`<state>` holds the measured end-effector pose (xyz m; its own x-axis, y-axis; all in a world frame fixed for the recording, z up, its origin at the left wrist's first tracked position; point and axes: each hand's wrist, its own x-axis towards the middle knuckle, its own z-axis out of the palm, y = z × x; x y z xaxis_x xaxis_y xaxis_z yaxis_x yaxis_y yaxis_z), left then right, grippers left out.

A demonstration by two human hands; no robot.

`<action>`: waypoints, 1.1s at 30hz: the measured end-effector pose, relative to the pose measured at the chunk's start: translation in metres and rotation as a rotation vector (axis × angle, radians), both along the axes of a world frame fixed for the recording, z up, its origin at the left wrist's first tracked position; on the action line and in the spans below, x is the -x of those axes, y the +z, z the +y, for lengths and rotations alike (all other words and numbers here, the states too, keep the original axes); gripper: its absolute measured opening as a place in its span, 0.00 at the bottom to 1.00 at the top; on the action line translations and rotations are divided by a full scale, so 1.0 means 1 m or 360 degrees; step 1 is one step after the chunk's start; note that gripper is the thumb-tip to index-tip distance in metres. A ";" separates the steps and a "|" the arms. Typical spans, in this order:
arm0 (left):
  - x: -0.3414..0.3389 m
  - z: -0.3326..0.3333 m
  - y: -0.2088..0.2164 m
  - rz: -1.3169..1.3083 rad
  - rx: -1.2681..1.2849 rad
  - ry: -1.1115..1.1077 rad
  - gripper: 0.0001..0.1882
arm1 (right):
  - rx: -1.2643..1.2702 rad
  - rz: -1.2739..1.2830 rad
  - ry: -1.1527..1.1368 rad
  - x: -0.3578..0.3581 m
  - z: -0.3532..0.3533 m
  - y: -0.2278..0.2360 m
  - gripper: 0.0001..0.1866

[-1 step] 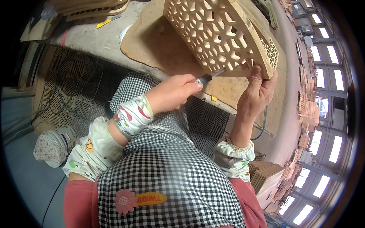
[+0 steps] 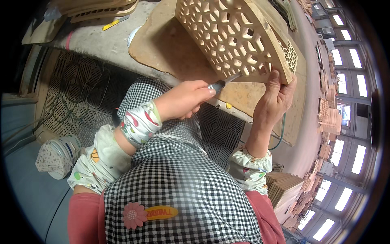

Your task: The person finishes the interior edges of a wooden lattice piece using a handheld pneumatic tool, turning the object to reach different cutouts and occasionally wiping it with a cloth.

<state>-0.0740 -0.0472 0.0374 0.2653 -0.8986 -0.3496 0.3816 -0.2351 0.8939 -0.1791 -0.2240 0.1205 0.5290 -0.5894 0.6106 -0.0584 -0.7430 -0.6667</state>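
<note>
My left hand [image 2: 180, 100] is closed around the dark handle of a slim tool with a narrow metal blade [image 2: 233, 77]. Its tip meets the lower edge of a pale wooden lattice panel [image 2: 227, 36], beside the cut-out holes; whether it is inside a hole I cannot tell. The panel stands tilted over a brown board [image 2: 162, 53] on the worktable. At the panel's near right corner, my right hand [image 2: 276, 91] grips the edge, thumb on the front face and fingers behind. Behind it shows another piece with small honeycomb holes [image 2: 289, 55].
A yellow utility knife [image 2: 115, 23] lies on the worktable [image 2: 93, 44] at the far left, near stacked curved wooden parts [image 2: 103, 10]. A bucket [image 2: 61, 156] stands at the lower left. Stacked wooden boards [image 2: 284, 189] are low on the right. A green hose [image 2: 280, 136] hangs beside my right forearm.
My left wrist has shifted very slightly left, with its fingers a little lower. The panel, the blade tip and my right hand look the same.
</note>
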 end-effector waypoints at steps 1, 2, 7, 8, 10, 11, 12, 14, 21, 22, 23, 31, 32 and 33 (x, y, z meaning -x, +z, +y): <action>-0.002 0.004 0.000 0.0187 -0.0047 -0.0053 0.16 | 0.0030 0.0026 -0.0015 0.001 -0.004 0.000 0.10; -0.003 0.011 -0.004 0.0242 0.0020 -0.0074 0.15 | 0.0042 0.0010 -0.0007 0.002 -0.010 -0.002 0.10; 0.002 0.045 -0.004 0.0003 -0.0163 -0.0001 0.15 | 0.0018 0.0116 0.0011 0.001 -0.019 0.001 0.14; 0.004 0.043 -0.003 -0.0070 -0.0130 0.0039 0.16 | 0.0001 0.0120 0.0005 0.001 -0.019 0.001 0.14; 0.006 0.036 -0.003 -0.0385 -0.0072 0.0089 0.18 | -0.0033 0.0129 -0.0006 0.001 -0.019 0.001 0.15; 0.007 0.029 -0.008 -0.0545 -0.0036 0.0160 0.19 | -0.0009 0.0151 -0.0019 0.001 -0.018 0.003 0.14; 0.009 0.021 -0.016 -0.0709 -0.0003 0.0233 0.19 | 0.0011 0.0170 -0.0030 0.001 -0.015 0.005 0.14; 0.010 0.008 -0.019 -0.0953 -0.0040 0.0288 0.20 | 0.0013 0.0173 -0.0025 0.000 -0.013 0.004 0.14; 0.008 -0.017 -0.019 -0.0878 -0.0046 0.0178 0.20 | 0.0002 0.0108 0.0027 0.004 -0.026 0.000 0.14; 0.008 -0.019 -0.021 -0.0822 0.0026 0.0171 0.20 | -0.0003 0.0101 0.0031 0.004 -0.027 0.000 0.14; 0.007 -0.020 -0.019 -0.0709 -0.0008 0.0143 0.19 | 0.0002 0.0097 0.0039 0.004 -0.030 -0.002 0.14; -0.003 0.003 0.001 -0.0023 -0.0129 -0.0073 0.15 | 0.0012 0.0063 -0.0011 0.003 -0.051 -0.003 0.15; -0.004 0.012 0.007 -0.0164 -0.0198 -0.0056 0.16 | 0.0016 0.0069 -0.0004 0.000 -0.053 -0.003 0.16; -0.001 0.020 0.010 -0.0234 -0.0229 0.0018 0.16 | 0.0018 0.0081 -0.0011 0.000 -0.050 0.000 0.16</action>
